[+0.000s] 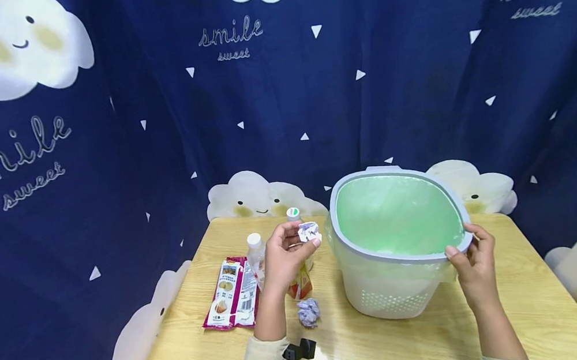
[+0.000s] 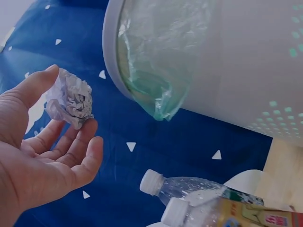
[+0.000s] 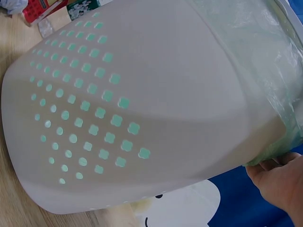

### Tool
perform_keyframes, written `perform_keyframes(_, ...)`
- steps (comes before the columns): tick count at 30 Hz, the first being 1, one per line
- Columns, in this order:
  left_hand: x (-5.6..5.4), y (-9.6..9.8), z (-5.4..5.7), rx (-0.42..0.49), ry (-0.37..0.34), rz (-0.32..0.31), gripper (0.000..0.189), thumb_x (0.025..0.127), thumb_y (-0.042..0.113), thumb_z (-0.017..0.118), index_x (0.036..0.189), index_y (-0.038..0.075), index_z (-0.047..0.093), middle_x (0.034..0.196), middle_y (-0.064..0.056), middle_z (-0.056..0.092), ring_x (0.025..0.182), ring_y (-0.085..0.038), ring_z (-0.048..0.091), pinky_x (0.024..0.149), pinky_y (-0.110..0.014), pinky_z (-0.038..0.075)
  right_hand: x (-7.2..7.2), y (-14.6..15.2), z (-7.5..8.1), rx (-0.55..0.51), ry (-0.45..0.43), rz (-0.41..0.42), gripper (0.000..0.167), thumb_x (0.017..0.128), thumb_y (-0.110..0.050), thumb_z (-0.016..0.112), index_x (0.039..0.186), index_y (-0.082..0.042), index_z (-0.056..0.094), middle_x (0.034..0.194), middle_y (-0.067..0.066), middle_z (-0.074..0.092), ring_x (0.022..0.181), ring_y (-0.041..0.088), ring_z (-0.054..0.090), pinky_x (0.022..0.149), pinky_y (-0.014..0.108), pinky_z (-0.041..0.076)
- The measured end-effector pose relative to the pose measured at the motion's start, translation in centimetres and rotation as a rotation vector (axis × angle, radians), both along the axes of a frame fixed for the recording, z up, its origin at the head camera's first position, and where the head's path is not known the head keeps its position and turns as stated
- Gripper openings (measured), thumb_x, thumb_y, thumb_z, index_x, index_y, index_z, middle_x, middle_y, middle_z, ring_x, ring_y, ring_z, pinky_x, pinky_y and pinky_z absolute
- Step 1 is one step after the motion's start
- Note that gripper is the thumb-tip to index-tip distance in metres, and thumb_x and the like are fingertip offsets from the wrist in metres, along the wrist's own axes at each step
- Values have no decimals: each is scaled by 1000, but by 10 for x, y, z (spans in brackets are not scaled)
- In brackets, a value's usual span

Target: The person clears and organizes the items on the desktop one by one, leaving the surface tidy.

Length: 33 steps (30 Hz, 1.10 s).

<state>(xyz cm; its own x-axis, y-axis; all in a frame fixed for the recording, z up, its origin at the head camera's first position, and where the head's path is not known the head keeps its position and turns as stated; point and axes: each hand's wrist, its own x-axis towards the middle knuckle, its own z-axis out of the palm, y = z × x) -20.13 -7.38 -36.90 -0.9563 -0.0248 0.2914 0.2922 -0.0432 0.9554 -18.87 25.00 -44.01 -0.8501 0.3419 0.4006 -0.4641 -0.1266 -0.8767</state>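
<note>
My left hand (image 1: 282, 262) holds a crumpled paper ball (image 1: 309, 232) in the air, left of the bin's rim. In the left wrist view the paper ball (image 2: 72, 100) is pinched between the thumb and fingertips. A whitish trash bin (image 1: 377, 293) with a perforated lower wall stands on the table, lined with a thin green plastic bag (image 1: 396, 213). My right hand (image 1: 476, 266) grips the bin's grey rim at its right front corner, thumb on top. In the right wrist view that hand (image 3: 281, 182) is partly cut off, its fingers at the bag's folded-over edge.
Left of the bin lie a second crumpled paper ball (image 1: 309, 312) and a purple-and-white snack wrapper (image 1: 228, 293). Two capped plastic bottles (image 2: 175, 213) (image 2: 189, 189) stand near them, partly hidden by my left arm in the head view. A blue cloud-patterned curtain (image 1: 281, 99) hangs behind the wooden table (image 1: 367, 352).
</note>
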Motion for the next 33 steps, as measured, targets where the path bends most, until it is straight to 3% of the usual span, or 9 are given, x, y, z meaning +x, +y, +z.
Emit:
perform_keyframes(6, -10, -1, 9, 16, -37, -43, 44, 73, -4, 74, 113, -7, 55, 100, -15, 59, 88, -25, 57, 70, -25, 49, 0, 0, 0, 2, 1, 9, 55, 83, 9, 47, 133, -11, 36, 123, 15, 40, 106, 20, 44, 80, 14, 43)
perform_keyframes(12, -18, -2, 19, -12, -46, -102, 46, 75, -4, 73, 116, -9, 53, 105, -18, 59, 91, -26, 58, 73, -28, 50, -1, 0, 0, 11, -5, 2, 55, 83, 8, 47, 133, -11, 36, 124, 14, 40, 106, 21, 44, 80, 14, 43)
perform_keyframes(18, -26, 0, 29, -58, -56, -110, 45, 74, 0, 74, 115, -6, 56, 106, -15, 59, 94, -27, 58, 75, -29, 50, -1, 1, 0, 20, -3, -5, 55, 83, 8, 47, 133, -11, 35, 124, 15, 40, 106, 21, 44, 79, 14, 43)
perform_keyframes(30, -45, 2, 48, -131, 17, -213, 40, 77, -1, 72, 112, -10, 54, 98, -18, 60, 89, -28, 60, 74, -28, 50, -1, -1, 0, 30, -19, -25, 54, 82, 6, 48, 132, -11, 36, 123, 15, 40, 105, 20, 45, 79, 15, 42)
perform_keyframes(33, -58, 4, 46, -144, 12, -242, 42, 76, 0, 74, 113, -9, 54, 101, -19, 60, 90, -28, 60, 76, -29, 51, -1, -1, 0, 28, -8, -25, 54, 82, 6, 48, 132, -10, 36, 122, 15, 40, 104, 20, 45, 78, 15, 42)
